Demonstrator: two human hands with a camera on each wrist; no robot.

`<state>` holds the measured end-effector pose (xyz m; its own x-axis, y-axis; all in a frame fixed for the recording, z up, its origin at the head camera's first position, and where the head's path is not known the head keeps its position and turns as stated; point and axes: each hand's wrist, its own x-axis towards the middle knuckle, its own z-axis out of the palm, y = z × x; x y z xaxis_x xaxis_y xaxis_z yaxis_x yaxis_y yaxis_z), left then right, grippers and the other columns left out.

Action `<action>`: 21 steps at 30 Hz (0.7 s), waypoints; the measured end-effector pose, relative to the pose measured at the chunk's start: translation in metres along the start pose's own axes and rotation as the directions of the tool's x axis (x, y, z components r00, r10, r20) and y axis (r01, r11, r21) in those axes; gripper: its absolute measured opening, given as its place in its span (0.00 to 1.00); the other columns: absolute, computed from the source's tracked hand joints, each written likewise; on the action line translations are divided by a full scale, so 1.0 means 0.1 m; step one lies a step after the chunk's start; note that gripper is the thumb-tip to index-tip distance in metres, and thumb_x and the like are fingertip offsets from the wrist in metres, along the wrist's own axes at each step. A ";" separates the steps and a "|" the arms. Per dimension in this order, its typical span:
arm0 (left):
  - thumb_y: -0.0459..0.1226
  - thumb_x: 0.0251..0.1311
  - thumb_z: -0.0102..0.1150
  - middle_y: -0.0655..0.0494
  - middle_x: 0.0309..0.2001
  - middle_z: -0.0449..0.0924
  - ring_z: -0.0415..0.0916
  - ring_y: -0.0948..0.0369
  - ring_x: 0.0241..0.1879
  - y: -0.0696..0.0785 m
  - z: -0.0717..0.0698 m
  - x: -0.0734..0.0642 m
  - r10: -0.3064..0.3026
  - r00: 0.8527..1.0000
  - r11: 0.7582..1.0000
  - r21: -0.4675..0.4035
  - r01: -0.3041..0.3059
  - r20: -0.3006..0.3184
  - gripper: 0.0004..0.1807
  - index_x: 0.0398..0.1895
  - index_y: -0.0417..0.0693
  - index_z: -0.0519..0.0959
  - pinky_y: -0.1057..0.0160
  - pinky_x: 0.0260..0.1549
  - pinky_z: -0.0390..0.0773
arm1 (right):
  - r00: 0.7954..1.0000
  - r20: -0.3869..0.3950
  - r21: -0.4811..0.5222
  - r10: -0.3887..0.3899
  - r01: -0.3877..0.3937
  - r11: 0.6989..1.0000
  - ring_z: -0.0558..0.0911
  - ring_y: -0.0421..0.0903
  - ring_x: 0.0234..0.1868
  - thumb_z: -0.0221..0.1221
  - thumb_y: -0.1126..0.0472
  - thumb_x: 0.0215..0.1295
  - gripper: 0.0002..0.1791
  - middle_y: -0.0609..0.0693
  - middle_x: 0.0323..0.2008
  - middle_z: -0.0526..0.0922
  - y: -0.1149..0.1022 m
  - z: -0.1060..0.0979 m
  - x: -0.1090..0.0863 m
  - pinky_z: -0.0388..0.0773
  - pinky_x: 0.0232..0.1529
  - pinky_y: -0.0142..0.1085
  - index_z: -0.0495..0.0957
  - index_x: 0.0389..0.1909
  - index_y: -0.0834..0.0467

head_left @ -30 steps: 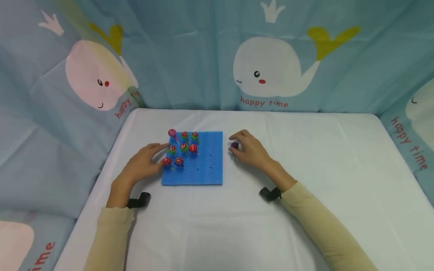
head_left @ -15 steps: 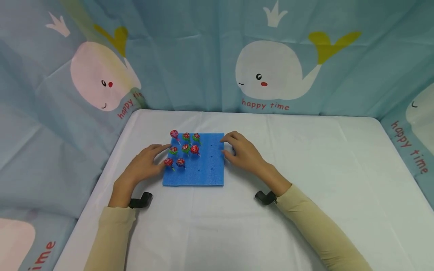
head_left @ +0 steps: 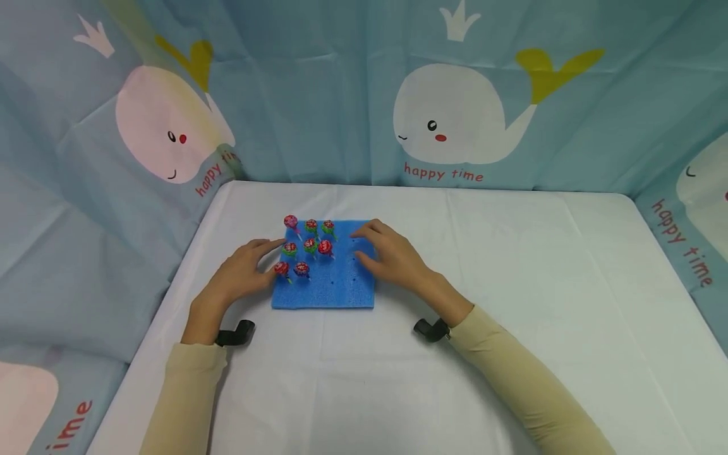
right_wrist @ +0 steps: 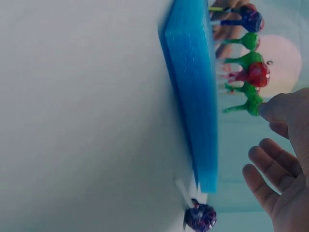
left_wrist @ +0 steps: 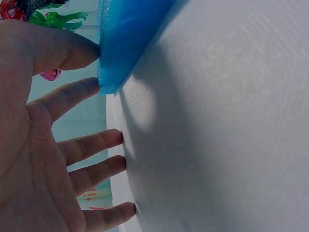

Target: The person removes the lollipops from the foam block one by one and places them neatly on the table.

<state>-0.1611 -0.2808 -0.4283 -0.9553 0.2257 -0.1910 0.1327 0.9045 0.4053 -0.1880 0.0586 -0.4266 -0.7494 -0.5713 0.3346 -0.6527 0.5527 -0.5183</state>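
A blue foam block with small holes lies on the table, and several wrapped lollipops stand on their sticks in its left and middle part. The left hand rests its thumb and index fingertips against the block's left edge, its other fingers spread down to the tablecloth. Over the block's right side hovers the right hand, fingers loosely bent with nothing between them. In the right wrist view, a dark purple lollipop lies on the table beside the block; the right hand hides it in the head view.
A white cloth covers the table. Blue curtains printed with whales hang behind and along both sides. A dark wrist camera is strapped at the right wrist and another at the left.
The right hand has moved left from around the purple lollipop, across the block's right edge to above the block. The left hand stays at the left edge.
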 end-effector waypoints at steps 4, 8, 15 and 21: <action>0.40 0.67 0.56 0.31 0.78 0.63 0.59 0.32 0.78 0.00 0.00 -0.01 0.007 1.000 1.000 -0.013 -0.007 -0.002 0.37 0.81 0.50 0.66 0.24 0.72 0.63 | 1.000 -0.001 0.017 0.000 0.000 1.000 0.84 0.52 0.57 0.66 0.59 0.73 0.20 0.55 0.56 0.81 -0.05 0.05 0.05 0.85 0.61 0.44 0.81 0.62 0.60; 0.41 0.67 0.56 0.31 0.78 0.63 0.60 0.32 0.78 0.00 0.00 -0.01 0.011 1.000 1.000 -0.006 -0.011 -0.008 0.37 0.81 0.50 0.66 0.24 0.72 0.63 | 1.000 -0.005 0.053 -0.007 0.008 0.999 0.85 0.54 0.56 0.66 0.60 0.72 0.20 0.58 0.55 0.82 -0.08 0.08 0.07 0.86 0.59 0.45 0.81 0.62 0.61; 0.41 0.66 0.57 0.31 0.78 0.63 0.59 0.32 0.78 0.02 0.02 0.00 0.003 1.000 1.000 -0.001 -0.003 0.001 0.38 0.81 0.51 0.66 0.24 0.72 0.63 | 1.000 0.007 0.108 -0.030 0.029 0.994 0.87 0.55 0.58 0.67 0.62 0.71 0.20 0.60 0.55 0.82 -0.14 0.12 0.12 0.87 0.59 0.46 0.81 0.62 0.61; 0.41 0.67 0.57 0.32 0.78 0.64 0.60 0.33 0.78 0.00 0.03 0.01 0.005 1.000 1.000 -0.005 -0.005 -0.015 0.37 0.81 0.51 0.66 0.25 0.73 0.63 | 0.998 0.035 0.116 -0.045 0.041 0.992 0.87 0.54 0.59 0.66 0.62 0.72 0.21 0.58 0.58 0.81 -0.21 0.13 0.19 0.88 0.59 0.45 0.80 0.64 0.58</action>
<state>-0.1618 -0.2794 -0.4309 -0.9584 0.2251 -0.1757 0.1365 0.9015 0.4107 -0.1871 0.0280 -0.4199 -0.7147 -0.6167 0.3300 -0.6656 0.4548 -0.5916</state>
